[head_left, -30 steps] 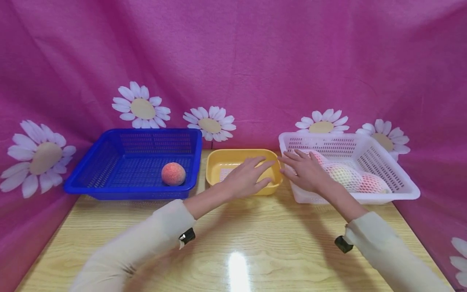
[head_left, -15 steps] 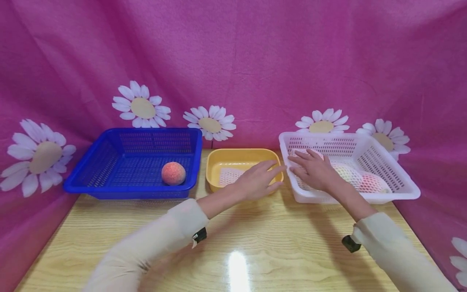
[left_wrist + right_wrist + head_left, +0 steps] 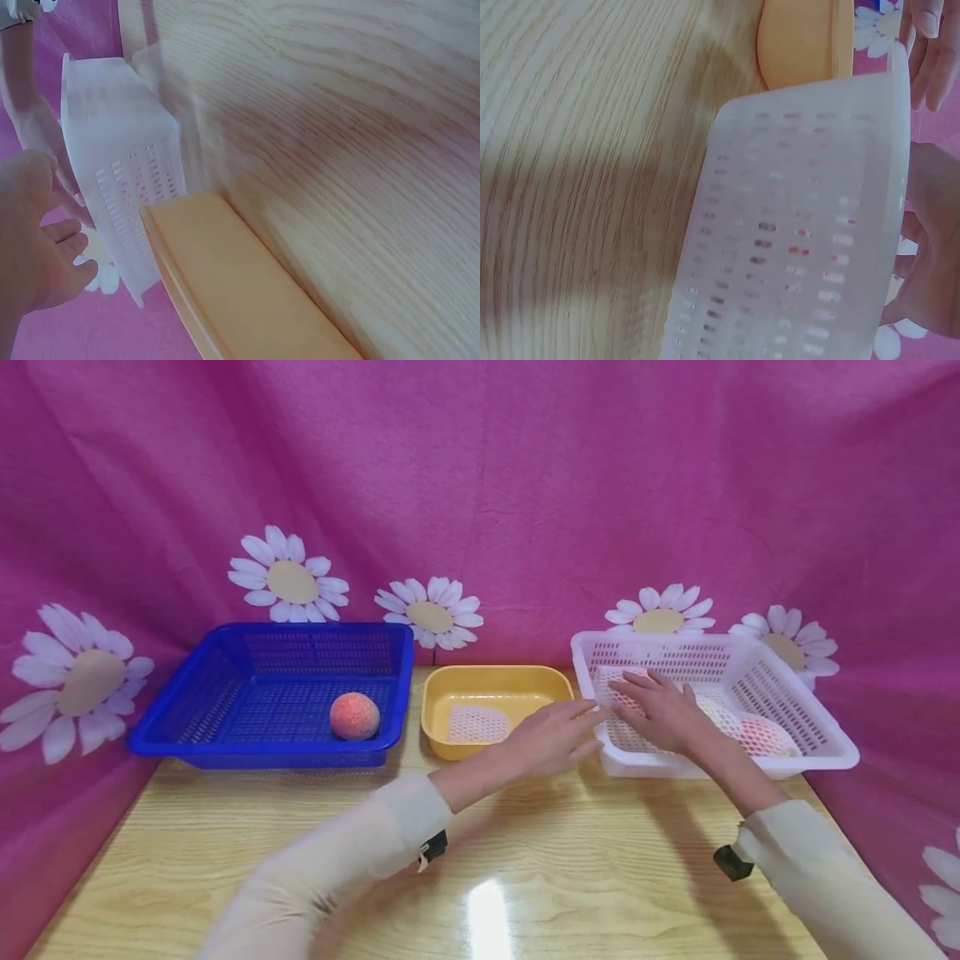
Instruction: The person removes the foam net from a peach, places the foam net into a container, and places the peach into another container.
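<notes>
Right hand (image 3: 663, 714): fingers parted and nearly straight, gripping nothing, are hanging over a pink-netted fruit (image 3: 619, 680); I am unable to tell whether they are touching it.
Left hand (image 3: 551, 742): fingers extended, holding nothing, are pointing at the left rim of the white basket (image 3: 825, 762); any contact I am not making out.
Pink-netted fruit: it is lying in the basket's left end, partly hidden by the right hand, so I am not reading its long axis.
Neighbouring fruit: a pale-netted fruit (image 3: 718, 713) is sitting partly behind the right hand; a red-netted fruit (image 3: 761, 735) is lying to its right, its longer axis running toward the near-right corner.
White basket: its left rim is standing between left hand and fruit, its slotted wall screening the contents from my right wrist view.
Yellow tray (image 3: 457, 749): just left, it is holding a white net (image 3: 478, 724) lying flat, longer side running left to right.
Blue basket (image 3: 225, 749): farther left, it is holding an unwrapped peach (image 3: 355, 717).
Backdrop: daisy-printed magenta cloth (image 3: 480, 510) is hanging behind the wooden table (image 3: 570, 877).
</notes>
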The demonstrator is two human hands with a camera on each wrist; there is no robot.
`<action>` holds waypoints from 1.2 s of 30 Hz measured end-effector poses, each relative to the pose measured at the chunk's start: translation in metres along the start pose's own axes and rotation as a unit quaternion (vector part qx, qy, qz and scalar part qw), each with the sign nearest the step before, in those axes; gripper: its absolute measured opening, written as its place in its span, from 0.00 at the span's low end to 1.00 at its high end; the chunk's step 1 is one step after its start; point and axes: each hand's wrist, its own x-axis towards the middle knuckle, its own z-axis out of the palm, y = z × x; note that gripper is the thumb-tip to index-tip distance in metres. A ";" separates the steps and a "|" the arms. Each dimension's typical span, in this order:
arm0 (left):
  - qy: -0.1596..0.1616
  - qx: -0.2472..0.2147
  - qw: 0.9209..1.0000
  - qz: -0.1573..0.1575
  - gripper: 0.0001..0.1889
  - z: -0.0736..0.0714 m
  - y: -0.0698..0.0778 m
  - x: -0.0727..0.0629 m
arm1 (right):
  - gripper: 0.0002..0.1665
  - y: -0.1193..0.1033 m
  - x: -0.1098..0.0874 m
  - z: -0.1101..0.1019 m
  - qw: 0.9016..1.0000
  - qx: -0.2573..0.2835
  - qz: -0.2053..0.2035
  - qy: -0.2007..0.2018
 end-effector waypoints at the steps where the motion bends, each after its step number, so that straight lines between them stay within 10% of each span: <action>1: 0.002 0.003 1.000 0.004 0.28 0.001 0.001 0.001 | 0.30 0.002 -0.001 0.000 1.000 0.000 0.002 -0.001; 13: 0.023 0.026 0.998 0.045 0.26 0.015 0.009 0.016 | 0.33 0.026 -0.009 -0.002 0.999 0.012 0.040 -0.013; 36: -0.057 0.079 0.994 0.047 0.24 0.021 0.022 0.027 | 0.48 0.059 -0.021 0.000 0.997 0.026 0.058 -0.039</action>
